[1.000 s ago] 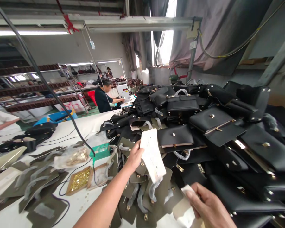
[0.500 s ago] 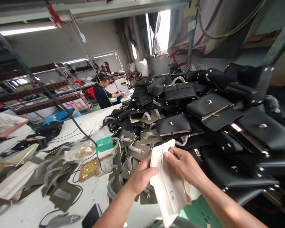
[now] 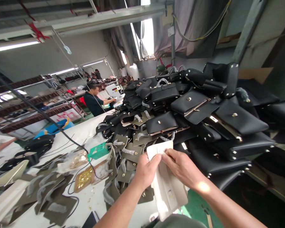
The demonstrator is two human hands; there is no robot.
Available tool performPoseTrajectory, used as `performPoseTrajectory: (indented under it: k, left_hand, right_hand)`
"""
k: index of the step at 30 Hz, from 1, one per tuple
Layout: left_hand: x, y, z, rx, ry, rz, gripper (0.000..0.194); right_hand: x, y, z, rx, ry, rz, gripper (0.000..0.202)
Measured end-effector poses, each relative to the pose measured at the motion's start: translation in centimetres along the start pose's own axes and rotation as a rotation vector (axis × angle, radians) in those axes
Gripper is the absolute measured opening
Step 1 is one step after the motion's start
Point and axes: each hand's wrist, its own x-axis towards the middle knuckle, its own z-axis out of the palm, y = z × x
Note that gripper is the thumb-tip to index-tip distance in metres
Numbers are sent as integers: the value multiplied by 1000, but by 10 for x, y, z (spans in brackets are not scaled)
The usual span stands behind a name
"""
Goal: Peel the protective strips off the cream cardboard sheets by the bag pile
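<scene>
The fingers of my left hand [image 3: 146, 171] are hidden behind the cream panel [image 3: 169, 202], with the thumb showing; my right hand [image 3: 181, 164] covers part of the panel's face, so I cannot tell what its fingertips press on; my forearms [image 3: 120, 202] run off the bottom edge, as does a dark flat object [image 3: 89, 220]; the gold pieces [image 3: 84, 179] are too small for me to make out singly; a person in white [image 3: 0, 142] is cut off at the left, black bags [image 3: 281, 110] at the right

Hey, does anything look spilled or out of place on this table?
Yes, slightly: a few small gold pieces lie loose on the white table, outside the shallow box of similar ones, so they may have spilled.
</scene>
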Motion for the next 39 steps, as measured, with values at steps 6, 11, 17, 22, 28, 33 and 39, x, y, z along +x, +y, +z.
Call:
performPoseTrajectory:
  k: [6,11,17,22,28,33,39]
  left_hand:
    - [0,-2,29,111,66,44,31]
    - [21,-28,40,-63,246,-150,45]
    - [21,-30,43,-379,227,-197,57]
    - [-7,-30,61,-515,144,-328,54]
    - [-46,-42,69,-453,22,-356,50]
    - [-76,-48,72,-558,-238,-505,43]
    - [-72,-54,72,-532,-87,-475,52]
  right_hand:
    - [-14,17,-2,-263,71,-3,33]
    - [-53,2,4,-308,-136,-244,36]
    - [-77,32,-17,12,163,13,38]
    - [-93,71,-29,299,55,230,50]
    - [-107,71,-9,338,153,316,52]
    - [-98,72,-11,367,268,282,50]
    - [-93,76,-21,205,377,165,51]
